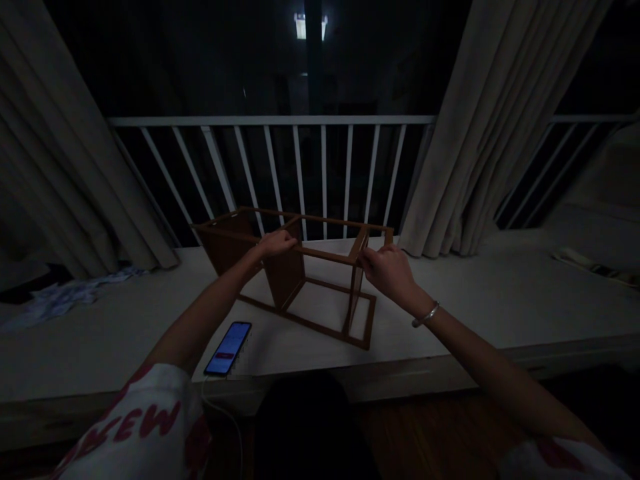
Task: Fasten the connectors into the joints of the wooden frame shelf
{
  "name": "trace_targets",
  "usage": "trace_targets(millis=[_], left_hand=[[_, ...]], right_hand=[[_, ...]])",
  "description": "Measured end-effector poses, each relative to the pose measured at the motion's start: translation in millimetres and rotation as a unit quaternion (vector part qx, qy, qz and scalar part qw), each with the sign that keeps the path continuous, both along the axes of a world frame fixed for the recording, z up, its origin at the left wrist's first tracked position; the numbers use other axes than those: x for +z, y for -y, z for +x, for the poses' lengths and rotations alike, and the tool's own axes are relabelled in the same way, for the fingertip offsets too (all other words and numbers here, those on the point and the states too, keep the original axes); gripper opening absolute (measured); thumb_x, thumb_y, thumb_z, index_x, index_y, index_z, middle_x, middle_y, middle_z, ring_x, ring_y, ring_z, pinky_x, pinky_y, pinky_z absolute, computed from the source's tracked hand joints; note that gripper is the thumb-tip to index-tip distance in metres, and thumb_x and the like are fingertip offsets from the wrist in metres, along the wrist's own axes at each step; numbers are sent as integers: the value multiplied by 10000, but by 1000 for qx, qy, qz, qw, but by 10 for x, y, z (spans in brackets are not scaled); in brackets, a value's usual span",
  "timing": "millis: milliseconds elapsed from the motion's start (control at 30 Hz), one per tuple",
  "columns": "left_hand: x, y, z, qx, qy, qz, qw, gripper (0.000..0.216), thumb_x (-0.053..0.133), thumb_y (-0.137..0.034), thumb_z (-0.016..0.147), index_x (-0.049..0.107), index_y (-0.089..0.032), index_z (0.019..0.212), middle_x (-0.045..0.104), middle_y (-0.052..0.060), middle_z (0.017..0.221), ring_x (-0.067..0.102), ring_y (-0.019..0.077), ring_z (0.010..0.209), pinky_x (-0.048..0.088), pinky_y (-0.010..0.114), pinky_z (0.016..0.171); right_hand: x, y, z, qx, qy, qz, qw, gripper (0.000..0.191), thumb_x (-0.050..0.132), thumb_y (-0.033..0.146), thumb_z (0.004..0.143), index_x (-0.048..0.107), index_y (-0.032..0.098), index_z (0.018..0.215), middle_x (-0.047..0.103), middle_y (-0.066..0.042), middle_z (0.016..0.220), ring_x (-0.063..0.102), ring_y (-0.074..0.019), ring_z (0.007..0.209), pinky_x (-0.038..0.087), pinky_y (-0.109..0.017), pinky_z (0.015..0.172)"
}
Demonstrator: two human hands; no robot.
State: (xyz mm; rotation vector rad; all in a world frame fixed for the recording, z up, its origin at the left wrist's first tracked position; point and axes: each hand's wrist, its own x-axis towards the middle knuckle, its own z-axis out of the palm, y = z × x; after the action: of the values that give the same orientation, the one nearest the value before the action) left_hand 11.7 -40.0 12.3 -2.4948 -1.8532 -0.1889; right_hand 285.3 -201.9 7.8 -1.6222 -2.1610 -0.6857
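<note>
Cnt: 1 rack (283, 283) | 1 L hand (277, 244) | 1 R hand (390, 270) | 1 ph. (229, 348) | 1 cable (241, 453) | 1 brclt. (427, 316) | 2 curt. (465, 133) | 2 rail sects. (270, 121)

A lit phone (229, 348) trails a cable (241, 440) — pale curtains (465, 147) flank a white railing (273, 121).

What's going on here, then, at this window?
A person's left hand is closed over the upper rail of a brown frame, which rests on the white ledge. The right hand is at the crosspiece near the frame's right end; whether it pinches anything is too dark to tell. A lit phone lies in front.
</note>
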Motion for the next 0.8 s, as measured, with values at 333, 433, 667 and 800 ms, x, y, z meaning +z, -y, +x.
trace_targets(millis=[333,433,667,800], left_hand=[[-28,136,65,-67,-3,6,998,363,296,-411,717,545,-187,577,567,-5,632,539,147,613,334,228,548],[-26,190,56,-64,-8,0,998,356,306,-411,715,551,-187,587,578,-6,644,538,148,622,332,225,549],[-95,220,0,-76,-26,50,996,397,259,-381,763,575,-177,635,609,25,737,541,160,688,326,240,582],[-118,303,-42,-118,-36,85,989,346,296,-344,770,591,-181,692,612,60,841,523,198,829,320,278,719]], right_hand=[[105,433,19,36,8,-36,999,254,380,280,816,616,195,853,636,-69,700,547,-193,695,317,-299,669],[102,544,-27,59,13,-33,998,248,377,261,819,614,191,840,632,-62,684,544,-187,677,323,-299,692],[98,672,-78,94,20,-34,995,218,401,226,815,610,164,821,614,-64,661,533,-169,669,312,-284,720],[109,689,-42,126,16,-21,992,192,423,199,807,604,155,850,613,-61,689,530,-165,688,304,-276,718]])
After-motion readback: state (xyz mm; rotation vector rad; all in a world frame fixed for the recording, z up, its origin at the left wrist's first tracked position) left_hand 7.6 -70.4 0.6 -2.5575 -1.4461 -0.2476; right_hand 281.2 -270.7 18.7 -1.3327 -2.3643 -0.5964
